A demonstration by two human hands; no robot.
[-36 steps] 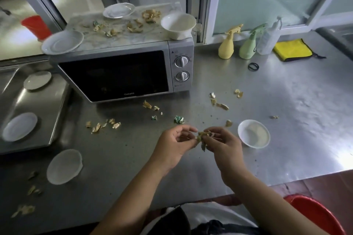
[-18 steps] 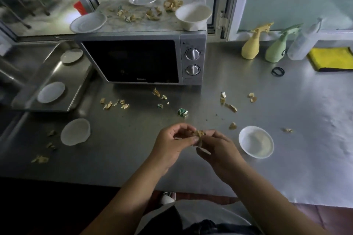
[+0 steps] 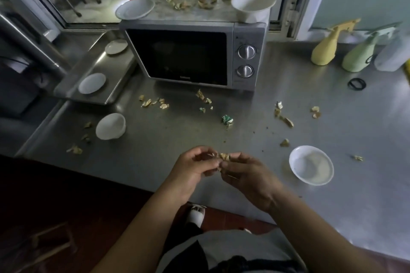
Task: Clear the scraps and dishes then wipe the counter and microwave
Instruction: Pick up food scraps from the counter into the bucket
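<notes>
Scraps [image 3: 224, 156] are being pinched between both hands just above the near edge of the steel counter [image 3: 332, 217]; the left hand [image 3: 195, 168] and the right hand [image 3: 248, 175] are being held with fingertips curled together round the same small tan clump, so neither is free. Just to the right of the right hand, a small white bowl [image 3: 311, 165] is being left upright on the counter, with loose scraps beside it. The green-and-white wrapper scrap [image 3: 227, 120] is lying straight ahead of the joined fingertips, about equally near to either hand, and no clear long axis is being shown by it. Farther left, an overturned white bowl [image 3: 110, 126] is sitting among more bits, and two plates are resting in the steel tray [image 3: 73, 93]. Beyond, the microwave [image 3: 195, 55] is being left cluttered on top with dishes and scraps. Judging from this, the clearing is only being begun, and wiping is not yet being attempted.
</notes>
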